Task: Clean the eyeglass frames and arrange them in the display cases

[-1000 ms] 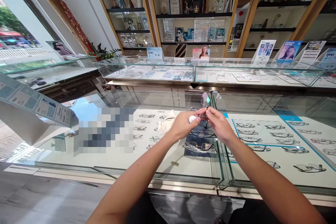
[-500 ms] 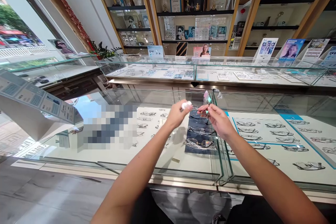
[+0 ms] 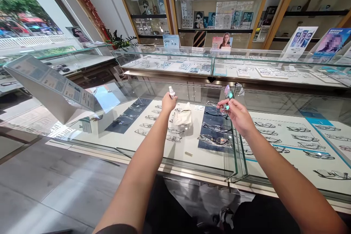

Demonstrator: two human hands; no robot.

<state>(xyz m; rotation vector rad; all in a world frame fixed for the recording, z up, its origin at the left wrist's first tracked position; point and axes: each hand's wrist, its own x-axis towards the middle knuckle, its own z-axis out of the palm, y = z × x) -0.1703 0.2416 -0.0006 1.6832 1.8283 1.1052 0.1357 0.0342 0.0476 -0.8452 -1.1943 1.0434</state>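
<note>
My left hand (image 3: 168,103) is closed around a small white spray bottle (image 3: 172,92), held upright above the glass counter, its nozzle at the top. To the right, my right hand (image 3: 239,115) pinches a pair of eyeglasses (image 3: 229,93) between thumb and fingers. The lenses show pink and green reflections and the frame stands on end, partly hidden by my fingers. A crumpled cream cloth (image 3: 182,117) lies on the glass between my hands, touched by neither.
Rows of glasses show through the glass counter (image 3: 203,166). A folded sign (image 3: 52,91) stands at the left. Behind is a second display case (image 3: 164,75) with small signs on top, and shelves against the wall.
My left hand has moved left with the bottle, away from the eyeglasses, and the bottle is now upright. The cloth is now in full view. The camera view has tilted down and shifted left.
</note>
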